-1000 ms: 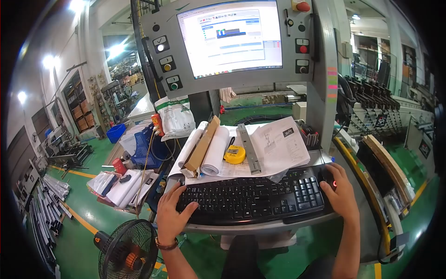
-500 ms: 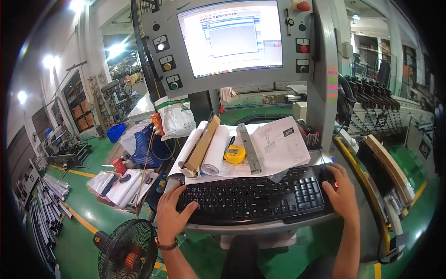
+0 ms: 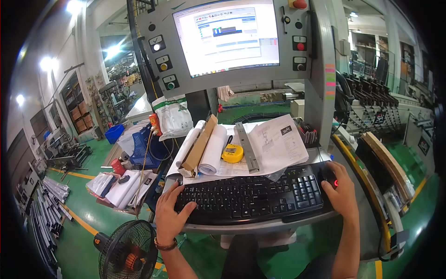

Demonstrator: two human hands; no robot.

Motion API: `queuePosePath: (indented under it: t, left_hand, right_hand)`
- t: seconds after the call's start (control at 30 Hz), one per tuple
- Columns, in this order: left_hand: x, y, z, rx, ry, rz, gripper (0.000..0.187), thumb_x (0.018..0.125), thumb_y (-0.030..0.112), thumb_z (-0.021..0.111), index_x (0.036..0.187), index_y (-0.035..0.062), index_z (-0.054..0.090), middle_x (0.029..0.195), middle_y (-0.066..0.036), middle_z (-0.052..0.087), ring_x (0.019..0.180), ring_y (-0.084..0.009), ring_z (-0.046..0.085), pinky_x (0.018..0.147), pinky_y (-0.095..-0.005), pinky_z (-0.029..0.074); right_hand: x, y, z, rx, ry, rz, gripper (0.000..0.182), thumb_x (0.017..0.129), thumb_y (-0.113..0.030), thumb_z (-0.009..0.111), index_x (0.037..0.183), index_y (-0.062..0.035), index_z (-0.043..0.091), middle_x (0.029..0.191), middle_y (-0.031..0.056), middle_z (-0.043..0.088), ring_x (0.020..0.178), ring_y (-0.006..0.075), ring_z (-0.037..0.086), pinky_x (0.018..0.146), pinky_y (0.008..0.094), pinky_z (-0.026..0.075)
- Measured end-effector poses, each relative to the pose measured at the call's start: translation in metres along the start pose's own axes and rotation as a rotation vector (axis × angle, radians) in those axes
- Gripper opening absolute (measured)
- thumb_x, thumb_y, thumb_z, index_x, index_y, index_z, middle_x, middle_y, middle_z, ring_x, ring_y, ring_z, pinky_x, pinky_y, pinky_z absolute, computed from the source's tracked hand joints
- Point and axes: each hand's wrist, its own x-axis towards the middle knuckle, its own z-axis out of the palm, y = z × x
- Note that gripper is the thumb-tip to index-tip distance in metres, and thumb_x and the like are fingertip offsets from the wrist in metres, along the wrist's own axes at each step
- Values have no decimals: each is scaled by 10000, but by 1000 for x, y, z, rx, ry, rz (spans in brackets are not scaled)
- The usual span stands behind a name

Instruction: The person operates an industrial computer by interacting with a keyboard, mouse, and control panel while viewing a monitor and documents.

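My left hand [image 3: 170, 211] rests at the left end of a black keyboard [image 3: 251, 197], thumb and fingers apart, with nothing in it. At the keyboard's right end, my right hand [image 3: 341, 188] is wrapped round a black computer mouse [image 3: 329, 175] that glows red at its side. Above the keys, paper sheets [image 3: 281, 144] carry a yellow tape measure [image 3: 232, 153], a grey metal strip [image 3: 246, 148], rolled paper [image 3: 213, 151] and a long brown cardboard piece [image 3: 200, 146]. A monitor [image 3: 227, 39] ahead shows a window with a small blue and dark graphic.
Push buttons flank the monitor, including a red one [image 3: 300, 46]. A black fan [image 3: 127, 251] stands at lower left. Papers and a blue basket [image 3: 144, 149] sit to the left. At right are a yellow-edged rail [image 3: 360, 181] and wooden boards [image 3: 388, 162].
The on-screen window, formerly mostly blank grey, now shows a graphic and text fields. The whole view has shifted slightly; both hands keep their places at the keyboard and mouse.
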Motion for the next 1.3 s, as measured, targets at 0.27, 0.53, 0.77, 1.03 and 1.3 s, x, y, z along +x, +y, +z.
queuePosePath:
  t: [0.27, 0.53, 0.77, 1.03, 1.3]
  left_hand:
    - [0, -3, 1, -6, 4, -6, 710, 931, 465, 911, 1503, 73, 758, 1632, -175, 697, 1499, -426, 628, 1296, -548, 439]
    - [0, 1, 0, 23, 22, 33, 643, 939, 323, 881, 1494, 25, 750, 1605, -221, 707, 1442, -444, 666, 1251, -518, 491]
    - [0, -2, 1, -8, -2, -10, 717, 946, 475, 908, 1511, 62, 751, 1634, -190, 692, 1502, -440, 623, 1291, -550, 448]
    - [1, -2, 0, -12, -8, -3, 725, 951, 484, 905, 1518, 61, 745, 1637, -193, 689, 1512, -440, 615, 1292, -557, 446]
    - [0, -1, 0, -15, -4, -20, 710, 951, 478, 905, 1510, 67, 753, 1640, -183, 688, 1506, -439, 620, 1292, -554, 446]
  right_hand:
    - [0, 0, 0, -54, 22, -19, 622, 955, -175, 798, 1544, -28, 663, 1601, 185, 659, 1398, 451, 684, 1156, 488, 551]
    - [-1, 0, -1, -29, 17, 18, 597, 936, -161, 769, 1510, -20, 687, 1585, 196, 673, 1399, 448, 686, 1178, 497, 541]
    - [-2, -3, -1, 36, 41, 18, 584, 934, -153, 763, 1496, -11, 693, 1568, 202, 687, 1398, 451, 689, 1187, 498, 535]
    - [-2, -3, -1, -13, 0, 49, 585, 943, -194, 791, 1498, -35, 701, 1576, 172, 681, 1369, 434, 688, 1161, 506, 533]
    - [-2, -3, -2, -46, -1, 48, 586, 934, -210, 793, 1491, -48, 707, 1579, 150, 682, 1314, 432, 703, 1137, 507, 541]
